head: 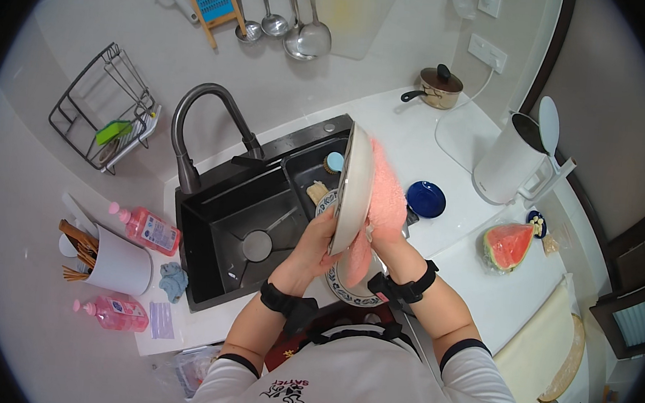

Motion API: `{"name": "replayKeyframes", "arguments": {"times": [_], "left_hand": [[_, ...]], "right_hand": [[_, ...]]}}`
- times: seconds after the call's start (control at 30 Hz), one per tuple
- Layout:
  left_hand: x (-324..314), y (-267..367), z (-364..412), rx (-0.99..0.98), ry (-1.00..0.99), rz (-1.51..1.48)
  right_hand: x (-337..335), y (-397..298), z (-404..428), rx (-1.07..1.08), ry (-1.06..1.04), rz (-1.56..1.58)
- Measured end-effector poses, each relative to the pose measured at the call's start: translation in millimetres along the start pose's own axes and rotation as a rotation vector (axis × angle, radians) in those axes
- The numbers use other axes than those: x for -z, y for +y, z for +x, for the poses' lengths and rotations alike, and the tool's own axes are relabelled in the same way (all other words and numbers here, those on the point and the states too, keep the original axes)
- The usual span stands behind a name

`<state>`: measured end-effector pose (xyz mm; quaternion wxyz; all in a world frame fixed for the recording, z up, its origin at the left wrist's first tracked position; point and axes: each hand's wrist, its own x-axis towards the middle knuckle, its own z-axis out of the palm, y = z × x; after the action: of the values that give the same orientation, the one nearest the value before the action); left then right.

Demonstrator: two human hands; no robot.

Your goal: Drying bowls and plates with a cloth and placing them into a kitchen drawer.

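Observation:
A white ceramic bowl [356, 187] is held up on its edge above the counter beside the sink. My left hand [319, 241] grips its lower rim. On the bowl's other side, a fluffy pink cloth [387, 192] covers most of my right hand [385, 239], which presses it against the bowl's outer surface. A loose end of the cloth hangs below. Underneath stands a white dish with a blue leaf-patterned rim [357, 298], partly hidden by the bowl and cloth.
The black sink [235, 223] with its pull-down faucet [217, 94] lies left. A scrub brush [334, 162] is in its smaller basin. Rightward are a small blue dish [426, 199], an electric kettle [510, 159], a wrapped watermelon piece [506, 247] and a lidded saucepan [440, 88].

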<state>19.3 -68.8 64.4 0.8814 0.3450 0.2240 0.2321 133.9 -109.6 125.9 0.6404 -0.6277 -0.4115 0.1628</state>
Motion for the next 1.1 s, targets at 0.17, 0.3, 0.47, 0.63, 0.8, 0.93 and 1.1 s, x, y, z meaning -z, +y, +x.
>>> {"name": "replayKeyframes", "arguments": {"times": [0.17,0.3,0.47,0.63,0.8,0.93,1.1], "left_hand": [[22.3,-7.9,22.0,-0.231,0.063,0.293],[44.9,-13.8,40.2,-0.612,0.299,0.686],[35.7,7.0,28.7,-0.744,0.401,1.168],[39.0,11.4,18.4,-0.721,0.367,1.305],[66.0,1.8,14.3,-0.594,0.3,1.319],[80.9,-16.1,6.2,-0.38,0.214,1.335],[81.3,-31.9,5.0,-0.165,0.128,1.442]], "right_hand": [[21.2,18.2,-22.9,-0.408,-0.274,-0.073],[6.7,66.0,-57.5,-0.962,0.012,1.125],[37.3,60.8,-61.6,-0.87,-0.337,1.272],[77.1,84.1,-71.2,-1.01,-0.264,1.013],[132.9,95.7,-78.8,-0.761,-0.324,1.017],[174.0,98.6,-75.3,-0.422,-0.028,0.981],[178.2,99.6,-85.0,-0.332,0.199,0.868]]}}
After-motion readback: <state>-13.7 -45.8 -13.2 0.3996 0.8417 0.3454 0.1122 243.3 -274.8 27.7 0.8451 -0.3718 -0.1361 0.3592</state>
